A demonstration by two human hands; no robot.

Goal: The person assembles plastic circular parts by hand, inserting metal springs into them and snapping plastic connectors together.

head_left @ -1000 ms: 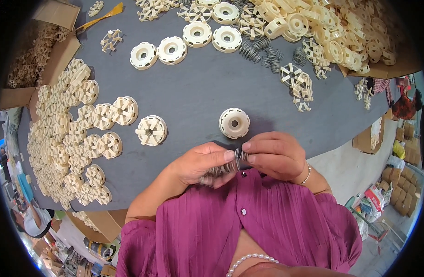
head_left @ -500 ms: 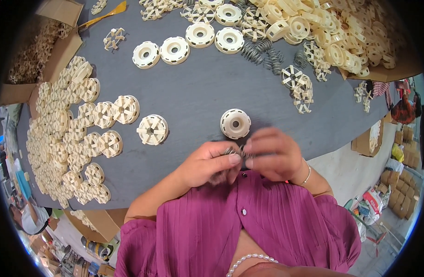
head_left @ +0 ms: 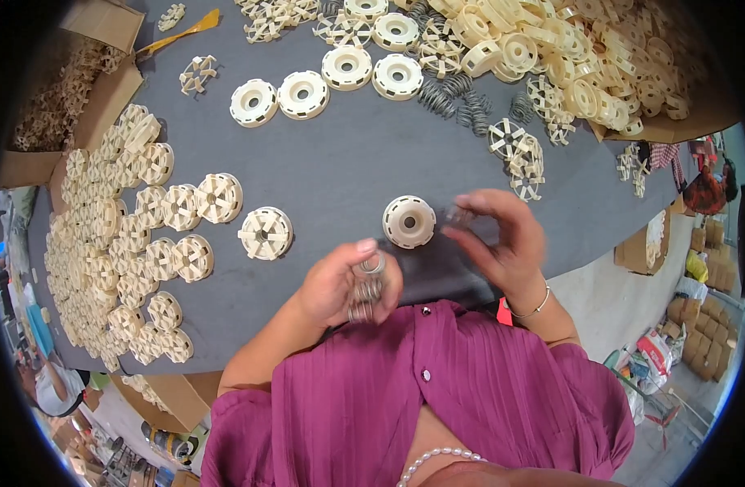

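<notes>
Springs (head_left: pixel 367 294) being held in left hand (head_left: pixel 333 284), disc (head_left: pixel 422 225) lying just ahead

In the left hand, a stack of springs is being grasped, the coils being left showing across the palm. In the right hand (head_left: pixel 516 239), a small grey piece (head_left: pixel 458 216) is being pinched between thumb and fingers, too blurred to be named for certain. That grip is being held just right of the disc; whether piece and disc are touching cannot be told. The disc is lying on the dark surface (head_left: pixel 332 174), a little beyond the hands, its central hole facing up.

To the left, a capped disc (head_left: pixel 259 234) is lying alone, with many more being massed farther left, beside a carton (head_left: pixel 116 93). Along the far side, pale discs (head_left: pixel 303 105) are lying in a curved row, near loose springs (head_left: pixel 437 101) and spoked clips (head_left: pixel 514 150). At the far right, a heap of pale rings (head_left: pixel 543 49) is being held by a box (head_left: pixel 669 128)
</notes>
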